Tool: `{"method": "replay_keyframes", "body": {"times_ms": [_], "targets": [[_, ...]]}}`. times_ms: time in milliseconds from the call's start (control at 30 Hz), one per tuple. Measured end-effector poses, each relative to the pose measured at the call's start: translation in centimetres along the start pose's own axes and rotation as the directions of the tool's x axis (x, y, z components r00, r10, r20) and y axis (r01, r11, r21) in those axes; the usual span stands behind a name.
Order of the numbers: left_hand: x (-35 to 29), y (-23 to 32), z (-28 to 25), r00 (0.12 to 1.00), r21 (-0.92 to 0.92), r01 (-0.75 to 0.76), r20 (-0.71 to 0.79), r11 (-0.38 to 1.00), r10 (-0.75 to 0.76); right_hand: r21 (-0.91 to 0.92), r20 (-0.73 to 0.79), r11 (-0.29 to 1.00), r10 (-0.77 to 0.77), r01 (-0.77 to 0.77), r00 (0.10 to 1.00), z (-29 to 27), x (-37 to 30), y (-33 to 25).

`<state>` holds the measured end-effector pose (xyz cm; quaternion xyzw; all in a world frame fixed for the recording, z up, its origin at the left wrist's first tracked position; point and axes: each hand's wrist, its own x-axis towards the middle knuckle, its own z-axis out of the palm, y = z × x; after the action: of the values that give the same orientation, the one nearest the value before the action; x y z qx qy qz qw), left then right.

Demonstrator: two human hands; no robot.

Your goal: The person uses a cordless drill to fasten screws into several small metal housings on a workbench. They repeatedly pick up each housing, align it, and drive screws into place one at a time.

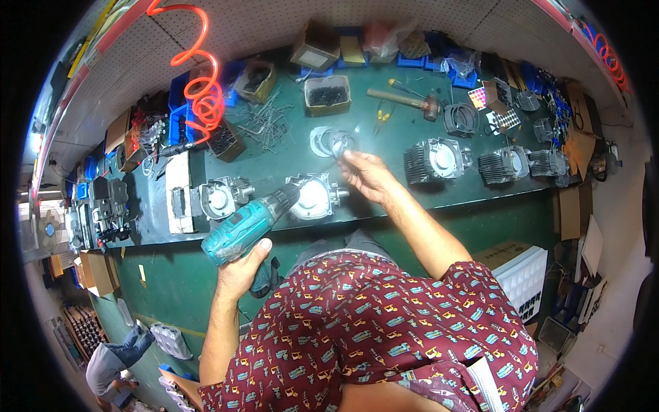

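Observation:
My left hand (pixel 241 269) is wrapped round the grip of a teal cordless drill (pixel 240 232). Its black chuck end reaches to the left rim of a silver metal casting with a round bore (pixel 314 198) on the bench. My right hand (pixel 368 176) is closed at the fingertips on a thin grey ring-shaped gasket (pixel 341 144), just behind that casting. Partly under it lie more flat gaskets (pixel 318 141). Left of the drill's front stands a similar casting (pixel 220 199). Finned cylinders (pixel 439 161) stand to the right.
Behind my hands are a box of small black parts (pixel 327 95), a mallet (pixel 405 101), yellow-handled pliers (pixel 382 118) and loose wire-like rods (pixel 266 123). An orange coiled hose (pixel 202 89) hangs at the left. Another person (pixel 113 367) is bent over at the lower left.

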<state>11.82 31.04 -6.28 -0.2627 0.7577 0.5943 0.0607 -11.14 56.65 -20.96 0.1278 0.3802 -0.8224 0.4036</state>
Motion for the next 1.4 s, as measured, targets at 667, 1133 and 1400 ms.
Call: {"method": "replay_keyframes", "body": {"times_ms": [667,1133,1400], "targets": [[-0.3,0.1,-0.7,0.999,0.032,0.027,0.018,0.999,-0.028,-0.128,0.054,0.991,0.047,-0.04,0.997,0.5,-1.0,-0.8],[-2.6,0.3,-2.6,0.995,0.141,0.08,0.043,0.987,-0.087,-0.917,0.204,0.231,-0.43,0.326,0.88,1.3,0.5,2.5],[-2.3,0.8,-0.3,0.981,0.207,0.158,0.079,0.966,-0.177,-0.948,0.276,0.017,-0.453,0.317,0.848,1.4,0.8,4.2]]}}
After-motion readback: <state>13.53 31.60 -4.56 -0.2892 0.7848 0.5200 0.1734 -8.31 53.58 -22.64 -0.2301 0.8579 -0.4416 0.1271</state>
